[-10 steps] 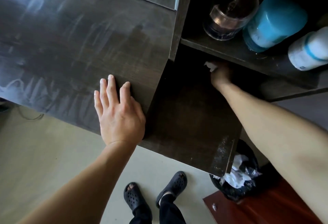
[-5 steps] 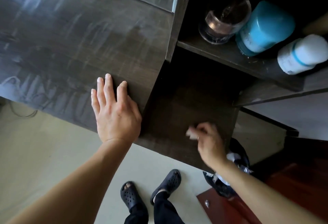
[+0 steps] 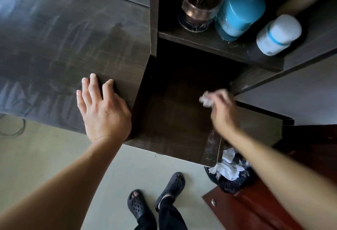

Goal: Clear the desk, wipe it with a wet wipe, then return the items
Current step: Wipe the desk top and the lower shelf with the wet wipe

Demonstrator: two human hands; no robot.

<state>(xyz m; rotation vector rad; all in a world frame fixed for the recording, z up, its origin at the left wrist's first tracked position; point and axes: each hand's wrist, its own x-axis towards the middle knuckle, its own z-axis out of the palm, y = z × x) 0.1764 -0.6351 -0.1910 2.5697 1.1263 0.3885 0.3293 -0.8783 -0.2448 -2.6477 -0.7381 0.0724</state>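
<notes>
The dark wooden desk [image 3: 63, 47] shows wet streaks across its top. My left hand [image 3: 103, 109] rests flat on its front edge, fingers spread, holding nothing. My right hand [image 3: 221, 109] is closed on a crumpled white wet wipe [image 3: 206, 99] over the lower dark shelf surface [image 3: 173, 120] to the right of the desk. On the upper shelf [image 3: 209, 45] stand a clear glass jar [image 3: 199, 5], a blue container [image 3: 237, 11] and a white bottle with a blue band [image 3: 277, 34].
A black bin [image 3: 231, 175] holding crumpled white tissues stands on the floor under the shelf's right corner. A reddish wooden piece [image 3: 246, 209] lies beside it. My feet in dark sandals [image 3: 156, 198] stand on the pale floor. A cable [image 3: 16, 127] runs at far left.
My right hand with the wipe drew back from the deep shelf corner toward the front edge, then moved up and right over the shelf surface. My left hand stayed planted.
</notes>
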